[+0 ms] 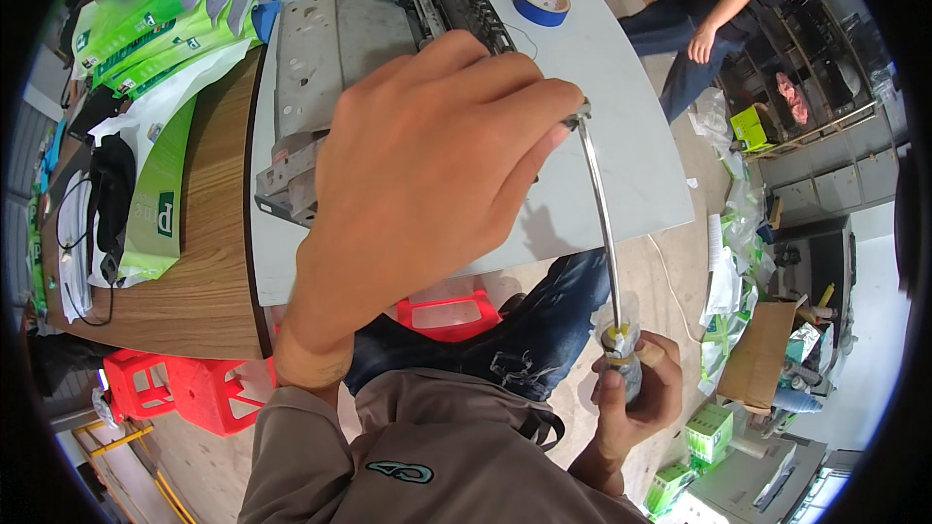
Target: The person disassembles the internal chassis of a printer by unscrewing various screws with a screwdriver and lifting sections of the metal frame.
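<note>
We have both hands busy around one screwdriver (602, 204). It slants in front of us, its tip end showing against the pale worktop (641, 175) and its handle out past the near edge, above our lap and the floor (650, 301). Our right hand (646, 393) is wrapped around the handle, which looks covered in something clear and crinkled. Our left hand (447, 146) reaches across, palm down, pinching a small greyish piece (582, 114) at the tip between thumb and forefinger; the piece is too small for us to make out further.

Partly hidden behind that hand, a grey metal frame (335, 49) lies on the worktop, with a black ribbed part (461, 0) beside it. A blue tape roll (542, 3) lies near the far side. To our left, green-and-white bags (146, 49) are piled above a wood-grain table (218, 184), and red stools (214, 393) stand below it. At upper right, a person in dark clothes (743, 0) is near a rack (825, 78).
</note>
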Demonstrator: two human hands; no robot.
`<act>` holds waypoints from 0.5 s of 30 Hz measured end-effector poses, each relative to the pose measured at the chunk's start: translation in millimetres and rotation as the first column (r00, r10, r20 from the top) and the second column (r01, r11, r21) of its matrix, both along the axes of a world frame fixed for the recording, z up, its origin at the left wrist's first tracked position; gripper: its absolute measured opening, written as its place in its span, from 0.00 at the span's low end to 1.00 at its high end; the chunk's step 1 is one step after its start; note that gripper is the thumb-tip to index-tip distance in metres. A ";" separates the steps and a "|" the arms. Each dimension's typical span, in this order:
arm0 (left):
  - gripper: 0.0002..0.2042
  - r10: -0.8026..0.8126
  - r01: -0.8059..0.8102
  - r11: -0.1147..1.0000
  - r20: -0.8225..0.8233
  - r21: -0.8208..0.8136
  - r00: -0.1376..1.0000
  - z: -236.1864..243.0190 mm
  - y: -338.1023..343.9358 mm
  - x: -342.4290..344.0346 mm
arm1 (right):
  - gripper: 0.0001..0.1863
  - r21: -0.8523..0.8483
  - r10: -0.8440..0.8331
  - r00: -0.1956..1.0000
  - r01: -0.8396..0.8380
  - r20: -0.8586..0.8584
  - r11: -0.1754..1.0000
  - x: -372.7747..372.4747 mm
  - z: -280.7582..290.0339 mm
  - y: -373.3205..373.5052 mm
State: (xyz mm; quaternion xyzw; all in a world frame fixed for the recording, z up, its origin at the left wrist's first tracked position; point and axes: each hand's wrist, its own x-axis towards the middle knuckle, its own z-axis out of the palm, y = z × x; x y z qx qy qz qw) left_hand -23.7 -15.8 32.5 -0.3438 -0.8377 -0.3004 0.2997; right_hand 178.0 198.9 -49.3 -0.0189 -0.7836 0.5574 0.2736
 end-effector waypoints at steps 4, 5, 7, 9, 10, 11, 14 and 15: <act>0.10 -0.003 0.003 1.000 0.010 0.000 1.000 -0.4 -0.8 -0.2 | 0.18 -0.052 -0.041 0.999 0.042 0.020 0.998 2.1 2.6 -2.9; 0.09 -0.001 0.001 1.000 0.000 -0.001 1.000 -0.3 -0.8 -0.2 | 0.18 0.046 -0.053 0.998 0.052 0.017 0.998 2.2 4.7 -2.4; 0.09 0.001 -0.001 1.000 -0.010 -0.006 1.000 -0.1 -0.6 -0.3 | 0.17 0.208 -0.081 0.997 0.080 -0.001 0.975 0.8 9.9 -2.1; 0.09 0.002 -0.002 1.000 -0.008 -0.004 1.000 0.3 -0.3 -0.1 | 0.15 0.286 -0.133 0.991 0.128 -0.002 0.950 -1.1 18.8 -2.4; 0.09 0.002 -0.002 1.000 -0.008 -0.003 1.000 0.4 -0.3 0.0 | 0.15 0.309 -0.162 0.987 0.157 -0.008 0.938 -0.4 25.3 -4.1; 0.09 0.000 0.000 1.000 -0.008 0.001 1.000 0.5 -0.1 0.0 | 0.18 0.444 -0.124 0.988 0.153 -0.094 0.883 -3.8 32.9 -1.6; 0.09 0.002 -0.002 1.000 -0.009 0.001 1.000 0.8 -0.1 0.9 | 0.16 0.644 -0.147 0.987 0.154 -0.065 0.749 3.1 68.8 -4.6; 0.09 0.003 -0.003 1.000 -0.008 -0.006 1.000 0.9 0.1 1.2 | 0.15 0.685 -0.178 0.982 0.175 -0.067 0.707 5.3 81.4 -6.4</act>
